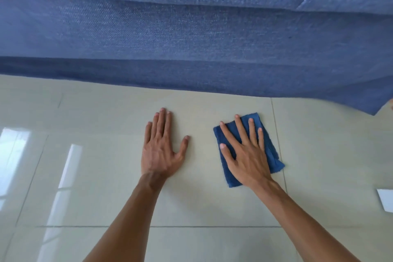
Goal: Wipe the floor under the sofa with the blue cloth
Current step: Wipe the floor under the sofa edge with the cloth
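A folded blue cloth [271, 149] lies flat on the pale tiled floor [106, 166], just in front of the blue fabric sofa [191, 49]. My right hand [246, 153] presses flat on top of the cloth, fingers spread and pointing toward the sofa. My left hand [160, 147] rests palm down on the bare tile to the left of the cloth, fingers together, holding nothing. The sofa's lower edge runs across the view a short way beyond both hands; the floor beneath it is hidden.
A white flat object [386, 202] lies on the floor at the right edge. Bright window reflections shine on the glossy tiles at the left. Grout lines cross the floor near my forearms.
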{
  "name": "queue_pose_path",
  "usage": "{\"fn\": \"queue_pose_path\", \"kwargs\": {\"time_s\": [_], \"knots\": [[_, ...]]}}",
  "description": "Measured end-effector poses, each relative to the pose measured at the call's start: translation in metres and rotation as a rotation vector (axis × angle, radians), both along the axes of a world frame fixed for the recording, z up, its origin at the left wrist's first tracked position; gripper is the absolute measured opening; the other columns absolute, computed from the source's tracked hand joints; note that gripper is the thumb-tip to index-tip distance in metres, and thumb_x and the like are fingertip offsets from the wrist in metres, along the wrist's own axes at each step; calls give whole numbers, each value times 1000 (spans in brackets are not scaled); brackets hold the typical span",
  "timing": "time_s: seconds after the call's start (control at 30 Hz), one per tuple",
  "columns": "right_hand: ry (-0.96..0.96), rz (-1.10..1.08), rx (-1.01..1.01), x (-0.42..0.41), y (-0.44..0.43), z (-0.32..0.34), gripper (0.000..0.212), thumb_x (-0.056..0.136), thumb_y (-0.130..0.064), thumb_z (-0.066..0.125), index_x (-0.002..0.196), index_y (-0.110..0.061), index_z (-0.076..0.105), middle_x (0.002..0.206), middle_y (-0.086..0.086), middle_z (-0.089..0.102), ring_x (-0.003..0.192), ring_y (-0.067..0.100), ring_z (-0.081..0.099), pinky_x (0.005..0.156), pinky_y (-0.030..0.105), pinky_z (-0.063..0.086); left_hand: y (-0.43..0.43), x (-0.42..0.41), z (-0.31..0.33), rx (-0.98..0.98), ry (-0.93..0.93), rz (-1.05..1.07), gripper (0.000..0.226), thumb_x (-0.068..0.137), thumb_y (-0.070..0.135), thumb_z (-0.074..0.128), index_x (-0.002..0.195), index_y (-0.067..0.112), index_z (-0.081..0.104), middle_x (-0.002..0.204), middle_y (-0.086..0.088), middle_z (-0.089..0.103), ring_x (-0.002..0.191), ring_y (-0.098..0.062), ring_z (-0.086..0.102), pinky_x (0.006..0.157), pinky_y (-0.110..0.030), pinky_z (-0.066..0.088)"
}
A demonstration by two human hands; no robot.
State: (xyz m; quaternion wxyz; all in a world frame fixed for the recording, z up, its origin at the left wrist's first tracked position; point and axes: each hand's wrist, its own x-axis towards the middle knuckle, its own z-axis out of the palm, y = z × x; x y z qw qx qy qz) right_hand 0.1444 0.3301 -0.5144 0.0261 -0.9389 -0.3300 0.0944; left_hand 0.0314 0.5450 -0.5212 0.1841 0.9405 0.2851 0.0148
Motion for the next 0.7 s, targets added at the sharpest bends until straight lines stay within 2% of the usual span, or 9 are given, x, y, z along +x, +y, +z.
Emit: {"fn": "queue_pose_path", "kwargs": {"time_s": [0.2, 0.27, 0.4, 0.47, 0.6, 0.63, 0.7], "knots": [[-42, -314, 50, 35, 83, -8, 64, 100, -58, 11, 161, -40, 3, 171, 10, -3, 155, 47, -6, 123, 64, 0, 18, -27, -1, 37, 37, -112, 74, 98, 62, 24, 160, 32, -2, 169, 6, -8, 156, -17, -6, 127, -42, 0], [-40, -251, 61, 24, 93, -8, 63, 101, -58, 15, 161, -40, 5, 171, 10, -2, 154, 48, -5, 123, 64, 0, 20, -34, -1, 63, 42, -106, 73, 98, 61, 23, 160, 34, -3, 169, 5, -8, 157, -18, -6, 127, -43, 1], [-37, 160, 45, 2, 39, -3, 61, 103, -59, 25, 160, -42, 13, 172, 3, 4, 158, 37, 0, 125, 59, 8, 20, -33, 0, 49, 30, -76, 72, 97, 59, 24, 160, 33, 3, 170, 5, -4, 157, -17, -3, 127, -43, 4], [-54, 135, 51, 19, 34, -2, 61, 101, -59, 27, 159, -43, 18, 171, 0, 10, 158, 33, 4, 124, 57, 12, 20, -33, -1, 38, 23, -68, 71, 97, 59, 25, 160, 33, 5, 170, 4, -3, 157, -18, -2, 127, -43, 4], [-54, -215, 74, 29, 101, -5, 64, 99, -58, 24, 160, -41, 16, 171, 2, 10, 156, 43, 2, 124, 62, 5, 21, -32, -1, 33, 28, -61, 71, 97, 60, 25, 160, 34, 7, 170, 1, -3, 157, -20, -2, 127, -42, 5], [-54, -184, 79, 19, 105, -4, 63, 99, -58, 24, 160, -41, 15, 172, 1, 9, 156, 45, 0, 124, 63, 5, 21, -32, 0, 30, 25, -62, 71, 97, 60, 26, 160, 33, 8, 170, 0, -1, 157, -20, 0, 127, -42, 6], [-57, 62, 59, -5, 80, -4, 61, 102, -56, 25, 160, -43, 13, 172, -2, 6, 157, 40, -2, 125, 60, 6, 22, -34, 1, 23, 25, -63, 71, 97, 60, 27, 160, 33, 10, 170, -1, 0, 157, -21, 1, 127, -43, 7]]}}
